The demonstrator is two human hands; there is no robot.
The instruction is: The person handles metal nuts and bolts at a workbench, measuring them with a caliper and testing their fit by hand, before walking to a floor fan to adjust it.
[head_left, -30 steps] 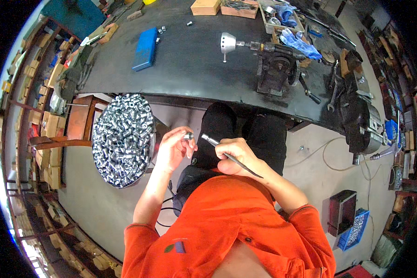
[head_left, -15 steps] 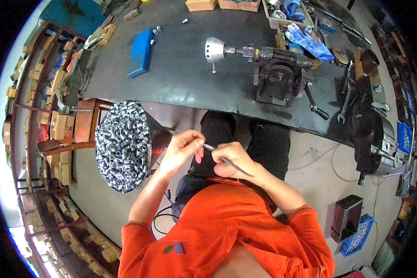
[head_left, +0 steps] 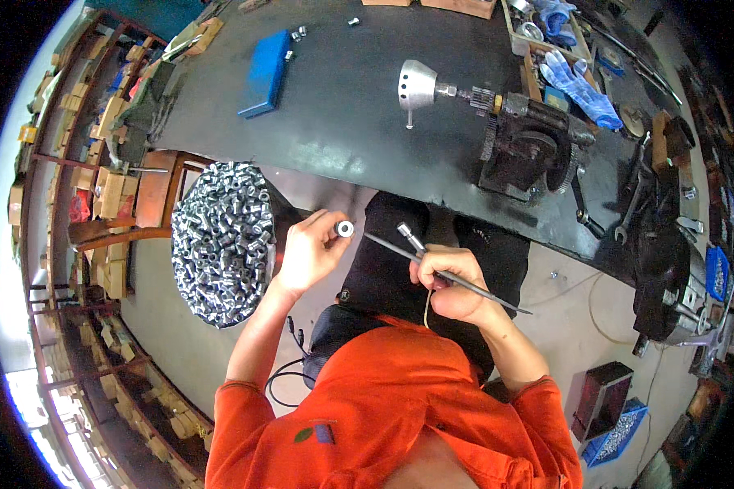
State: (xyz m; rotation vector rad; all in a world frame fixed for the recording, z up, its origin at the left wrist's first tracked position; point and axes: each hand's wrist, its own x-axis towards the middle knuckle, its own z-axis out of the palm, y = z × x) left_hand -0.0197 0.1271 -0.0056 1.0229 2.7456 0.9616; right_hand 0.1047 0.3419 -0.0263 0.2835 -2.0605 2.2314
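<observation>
My left hand (head_left: 312,251) is closed, thumb and fingers pinching a short metal sleeve (head_left: 345,229) whose round bore faces up. My right hand (head_left: 455,281) is wrapped round a long thin dark rod (head_left: 501,300) with a tapered end, possibly a file. Its other end points toward the sleeve, apart from it. Also out of the right fist sticks a short shiny metal pin with a wider head (head_left: 410,235), like a plug gauge. A thin pale cord (head_left: 428,308) hangs below that fist. Left of my left hand, a round container is heaped with metal sleeves (head_left: 223,244).
The dark workbench (head_left: 342,98) carries a hand-cranked device (head_left: 530,151) with a silver cone-shaped head, a blue box (head_left: 263,73), a few loose sleeves and blue gloves (head_left: 581,88). A vise (head_left: 669,261) stands at right. Below it are a blue bin (head_left: 616,436) and a dark box (head_left: 602,399).
My hands have moved apart, the right one to the right with the rod. The sleeve in my left fingers and the headed pin in my right hand now show clearly. The view has shifted slightly.
</observation>
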